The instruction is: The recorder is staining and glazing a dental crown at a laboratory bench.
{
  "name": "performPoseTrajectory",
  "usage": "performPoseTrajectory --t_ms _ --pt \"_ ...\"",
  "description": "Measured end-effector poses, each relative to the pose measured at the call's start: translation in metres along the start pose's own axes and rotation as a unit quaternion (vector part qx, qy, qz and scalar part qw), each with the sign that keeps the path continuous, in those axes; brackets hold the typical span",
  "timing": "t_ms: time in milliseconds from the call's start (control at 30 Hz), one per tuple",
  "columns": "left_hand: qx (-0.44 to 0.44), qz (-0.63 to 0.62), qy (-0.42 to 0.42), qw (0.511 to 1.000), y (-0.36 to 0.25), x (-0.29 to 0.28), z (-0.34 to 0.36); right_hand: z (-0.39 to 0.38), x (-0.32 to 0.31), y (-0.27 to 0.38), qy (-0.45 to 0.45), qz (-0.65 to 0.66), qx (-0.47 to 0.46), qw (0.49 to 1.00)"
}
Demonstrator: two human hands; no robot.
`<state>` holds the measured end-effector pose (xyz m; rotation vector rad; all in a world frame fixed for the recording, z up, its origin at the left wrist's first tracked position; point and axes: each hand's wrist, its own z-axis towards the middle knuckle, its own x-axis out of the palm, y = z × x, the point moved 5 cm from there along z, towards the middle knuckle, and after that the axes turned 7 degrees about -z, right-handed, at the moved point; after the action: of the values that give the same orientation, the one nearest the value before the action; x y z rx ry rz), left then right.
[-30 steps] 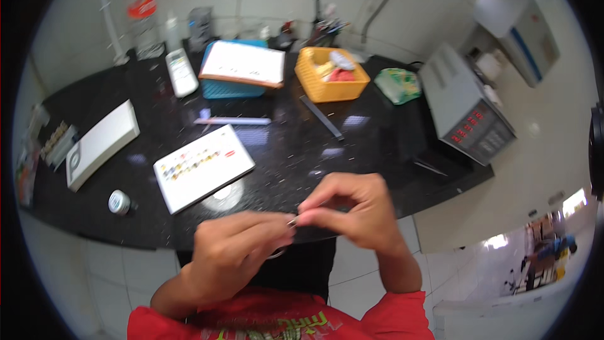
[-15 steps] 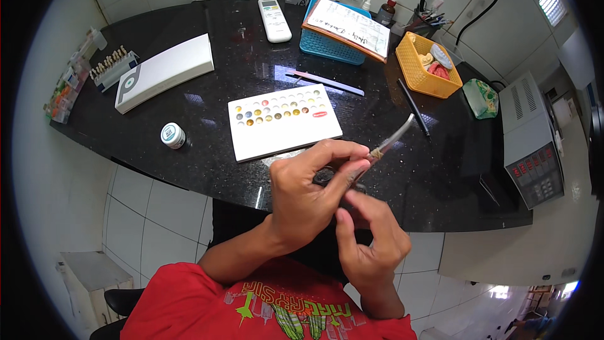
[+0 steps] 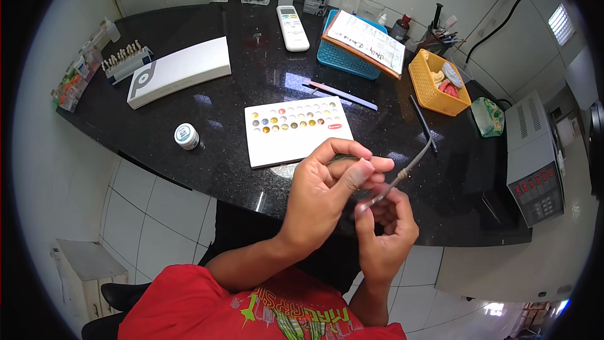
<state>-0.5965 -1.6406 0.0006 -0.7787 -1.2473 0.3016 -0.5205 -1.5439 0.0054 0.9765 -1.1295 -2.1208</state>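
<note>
In front of me, over the near edge of the desk, my right hand (image 3: 389,230) pinches the lower end of a slender curved tool (image 3: 414,161). It has a greyish, translucent far end and a tan band around its middle, and slants up to the right. My left hand (image 3: 327,186) is beside it, thumb and fingers drawn together. A thin dark edge shows between those fingers; what it belongs to is hidden. Just beyond my left hand lies a white palette (image 3: 283,146) with rows of round wells in yellow, brown, grey and white.
Left of the palette stands a small white jar (image 3: 187,136); farther back are a white box (image 3: 180,74) and a tooth shade guide (image 3: 126,63). Pens (image 3: 343,95), a remote control (image 3: 293,30), a blue basket (image 3: 346,63), a yellow basket (image 3: 438,85) and a furnace-like machine (image 3: 533,157) occupy the black desk.
My left fingers have come off the slender tool, which my right hand now holds by its lower end. The tool has shifted right and down. The view has moved slightly.
</note>
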Motion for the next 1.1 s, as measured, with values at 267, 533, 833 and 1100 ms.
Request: performPoseTrajectory --t_ms 267,533,833,1100 --pt "-0.167 -0.252 0.015 0.953 0.004 -0.005 -0.005 -0.013 -0.014 0.0 0.096 -0.099 -0.026 0.99" --pt "-0.195 -0.359 0.006 0.913 0.012 0.0 -0.008 -0.009 -0.013 0.005 0.118 -0.142 -0.091 0.979" --pt "-0.21 -0.372 -0.016 0.904 0.008 0.003 -0.011 -0.009 -0.015 0.006 0.119 -0.134 -0.095 0.979" --pt "-0.171 -0.275 -0.035 0.945 -0.009 0.0 -0.006 -0.005 -0.025 0.006 0.146 -0.155 -0.068 0.975"
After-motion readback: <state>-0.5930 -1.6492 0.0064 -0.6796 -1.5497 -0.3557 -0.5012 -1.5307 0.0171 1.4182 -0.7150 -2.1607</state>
